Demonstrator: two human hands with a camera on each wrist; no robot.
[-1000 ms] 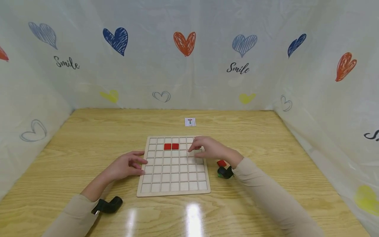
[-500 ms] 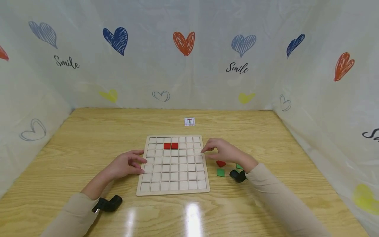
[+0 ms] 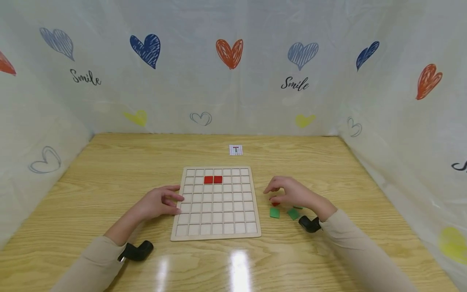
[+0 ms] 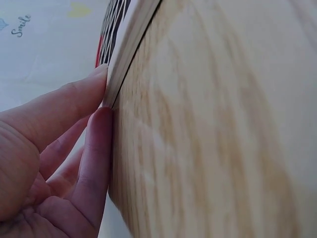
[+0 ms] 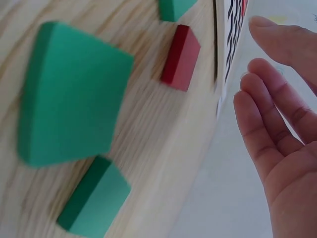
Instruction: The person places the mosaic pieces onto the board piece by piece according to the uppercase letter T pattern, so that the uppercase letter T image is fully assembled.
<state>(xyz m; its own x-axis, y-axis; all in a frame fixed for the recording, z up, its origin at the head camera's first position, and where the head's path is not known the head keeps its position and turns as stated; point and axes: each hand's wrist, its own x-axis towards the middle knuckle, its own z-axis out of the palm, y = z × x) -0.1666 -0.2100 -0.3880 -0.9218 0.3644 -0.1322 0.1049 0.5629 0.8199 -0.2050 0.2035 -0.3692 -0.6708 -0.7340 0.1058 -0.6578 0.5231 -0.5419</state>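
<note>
The wooden grid board (image 3: 216,237) lies flat on the table, with two red square tiles (image 3: 208,179) side by side in its second row from the top. At its left edge, my left hand (image 3: 160,204) touches the rim with relaxed fingertips; in the left wrist view, the fingertips (image 4: 101,116) meet the board's side. My right hand (image 3: 292,192) hovers right of the board, fingers loosely bent and apart, holding nothing. Partly hidden below it is a loose red tile (image 5: 181,59). Several green tiles (image 3: 275,213) lie close by, one large in the right wrist view.
A small printed card (image 3: 236,150) with a red and green pattern on a grid lies behind the board. The wood-grain table (image 3: 127,162) is enclosed by a white curtain (image 3: 189,81) printed with hearts. Black wrist mounts (image 3: 136,250) sit on both sleeves.
My right hand has drawn back from over the board to the right, above the loose tiles, uncovering green ones. The left hand stays at the board's edge.
</note>
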